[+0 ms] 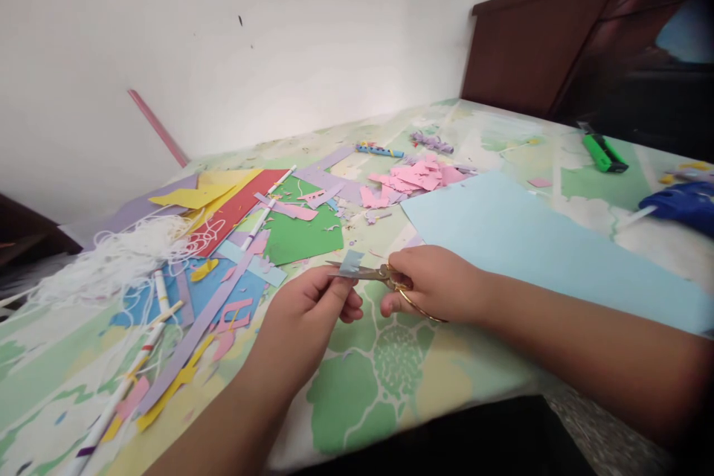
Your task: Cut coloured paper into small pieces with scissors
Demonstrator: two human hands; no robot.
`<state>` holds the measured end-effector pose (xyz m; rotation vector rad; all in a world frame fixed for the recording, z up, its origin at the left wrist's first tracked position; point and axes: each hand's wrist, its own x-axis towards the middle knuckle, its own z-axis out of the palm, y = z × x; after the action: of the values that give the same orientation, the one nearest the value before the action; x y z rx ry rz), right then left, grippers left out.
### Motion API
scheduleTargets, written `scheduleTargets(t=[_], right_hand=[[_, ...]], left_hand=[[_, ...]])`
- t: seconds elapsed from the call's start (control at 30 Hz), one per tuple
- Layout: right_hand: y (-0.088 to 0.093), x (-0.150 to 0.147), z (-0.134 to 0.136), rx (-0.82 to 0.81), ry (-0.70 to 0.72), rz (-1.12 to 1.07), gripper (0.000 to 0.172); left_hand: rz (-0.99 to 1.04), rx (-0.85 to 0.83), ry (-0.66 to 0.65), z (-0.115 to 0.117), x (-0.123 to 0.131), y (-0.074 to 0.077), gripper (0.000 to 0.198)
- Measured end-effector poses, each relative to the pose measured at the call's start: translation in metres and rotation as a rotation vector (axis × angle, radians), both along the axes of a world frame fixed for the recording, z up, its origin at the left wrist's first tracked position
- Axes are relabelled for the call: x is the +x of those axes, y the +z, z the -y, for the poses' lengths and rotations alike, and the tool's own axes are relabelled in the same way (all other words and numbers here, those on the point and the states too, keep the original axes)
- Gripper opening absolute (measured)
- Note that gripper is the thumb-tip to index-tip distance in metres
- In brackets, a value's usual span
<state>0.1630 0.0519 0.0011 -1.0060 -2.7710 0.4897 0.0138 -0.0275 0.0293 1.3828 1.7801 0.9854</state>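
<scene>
My right hand (427, 279) is closed round the gold handles of a pair of scissors (371, 274), whose blades point left. Between the fingers of my left hand (309, 312) a small light blue piece of paper (351, 261) is pinched. The scissor blades lie across that paper, right by my left thumb and fingertips. How far the blades are parted is hard to make out. Under and beside my right forearm lies a large light blue sheet (502, 230).
Left lie tangled white string (105, 260), a striped white stick (256, 227), a green sheet (304, 230) and a red sheet (239, 212). Pink scraps (416, 178) and a blue paper roll (379, 151) lie further back. A green box cutter (603, 152) is at right, near a dark cabinet (518, 52).
</scene>
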Motion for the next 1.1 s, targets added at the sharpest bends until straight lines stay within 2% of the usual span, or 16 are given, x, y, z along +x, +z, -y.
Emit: scheduleTargets(t=[0.23,0.43,0.63,0.83,1.1], right_hand=[[0.0018,-0.0014,-0.0001,-0.005,-0.027,0.009,0.038],[0.0022,0.0006,-0.0016,0.002,-0.059,0.010,0.042],[0.0010,0.0032,0.0003,-0.008,-0.023,-0.012,0.045],[0.0008,0.0033,-0.0001,-0.039,0.027,-0.030,0.043],[0.0010,0.0014,-0.0007,-0.030,0.044,-0.023,0.046]], left_hand=[[-0.059,0.044,0.091,0.0016,0.0058,-0.0014,0.024],[0.042,-0.019,0.033,-0.0004,0.0013,-0.0024,0.020],[-0.043,0.057,0.108,0.0000,0.0029,0.0000,0.024],[-0.010,0.087,0.052,0.0020,0.0091,-0.0020,0.019],[-0.098,0.080,0.065,0.0034,0.0076,-0.0004,0.022]])
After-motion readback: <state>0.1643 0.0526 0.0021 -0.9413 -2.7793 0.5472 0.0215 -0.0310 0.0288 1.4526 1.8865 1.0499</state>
